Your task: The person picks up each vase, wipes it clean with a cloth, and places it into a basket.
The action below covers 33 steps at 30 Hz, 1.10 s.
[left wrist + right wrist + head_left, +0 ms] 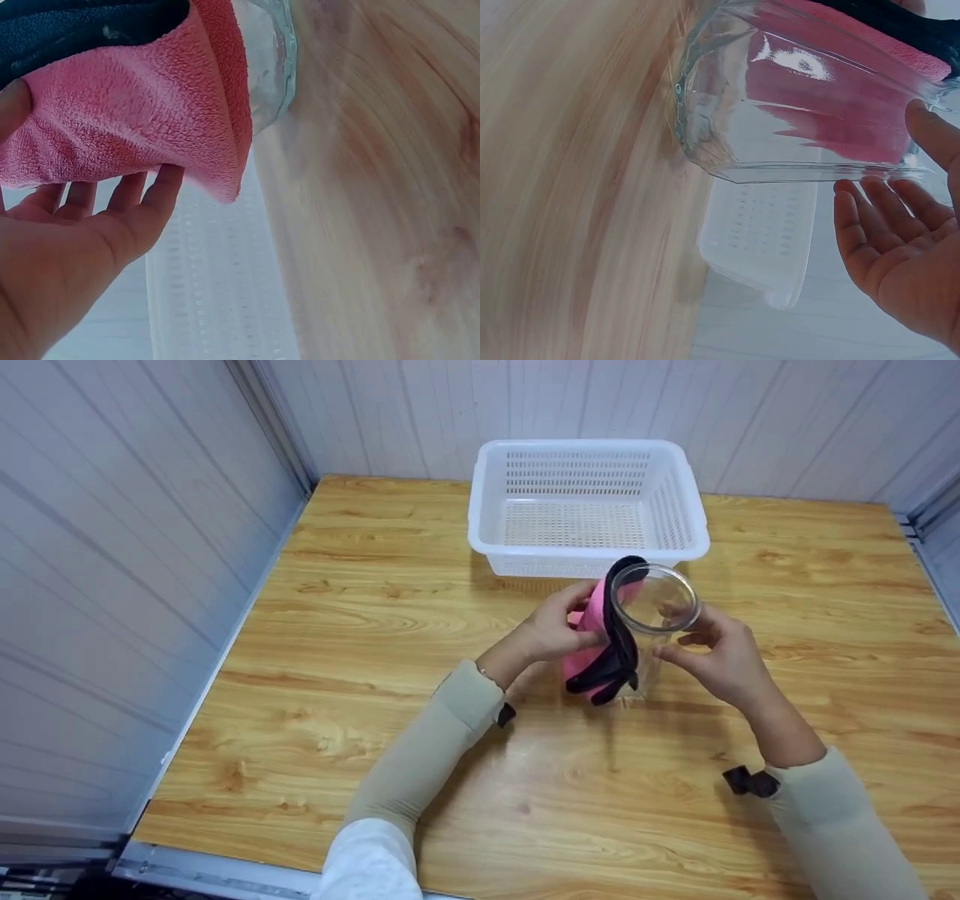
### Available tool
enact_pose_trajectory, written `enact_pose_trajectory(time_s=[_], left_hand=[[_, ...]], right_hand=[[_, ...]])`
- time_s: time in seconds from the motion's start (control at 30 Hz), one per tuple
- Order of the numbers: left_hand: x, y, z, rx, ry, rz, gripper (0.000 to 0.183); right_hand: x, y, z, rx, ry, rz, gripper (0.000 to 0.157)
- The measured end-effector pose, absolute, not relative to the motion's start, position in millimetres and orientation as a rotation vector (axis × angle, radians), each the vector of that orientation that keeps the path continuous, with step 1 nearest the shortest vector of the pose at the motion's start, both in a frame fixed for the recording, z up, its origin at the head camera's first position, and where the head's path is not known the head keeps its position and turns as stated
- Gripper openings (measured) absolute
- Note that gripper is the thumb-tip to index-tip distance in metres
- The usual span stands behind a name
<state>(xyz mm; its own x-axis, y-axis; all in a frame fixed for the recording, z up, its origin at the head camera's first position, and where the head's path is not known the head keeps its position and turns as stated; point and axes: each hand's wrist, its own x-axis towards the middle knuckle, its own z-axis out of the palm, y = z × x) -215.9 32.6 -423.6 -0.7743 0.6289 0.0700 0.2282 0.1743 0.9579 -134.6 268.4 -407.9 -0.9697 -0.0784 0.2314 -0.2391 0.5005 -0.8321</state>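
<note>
Wood-grain bench [375, 675] before panelled walls [450, 412], with white basket [589, 552] midway along back edge and, between basket and front edge, clear glass jar [802, 105], mouth up, gripped by curled right hand [724, 660], apparently for steadiness against pink-and-black cloth [127, 112] pinched in left hand [559, 626].

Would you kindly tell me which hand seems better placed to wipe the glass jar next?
Probably the left hand: it already holds the black-edged pink cloth right beside the glass jar, while the right hand grips the jar.
</note>
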Motion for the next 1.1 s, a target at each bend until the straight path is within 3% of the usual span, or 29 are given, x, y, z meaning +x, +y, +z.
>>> enact_pose_trajectory(time_s=[0.33,0.73,1.1], left_hand=[[-210,33,-437,0.721,2.103,1.599,0.049],[-208,27,-442,0.639,2.124,1.525,0.052],[-205,30,-429,0.685,2.222,1.601,0.052]], right_hand=[[-132,268,-406,0.252,-2.522,1.486,0.043],[-130,260,-403,0.195,-2.621,1.268,0.062],[-130,255,-409,0.151,-2.580,1.288,0.061]])
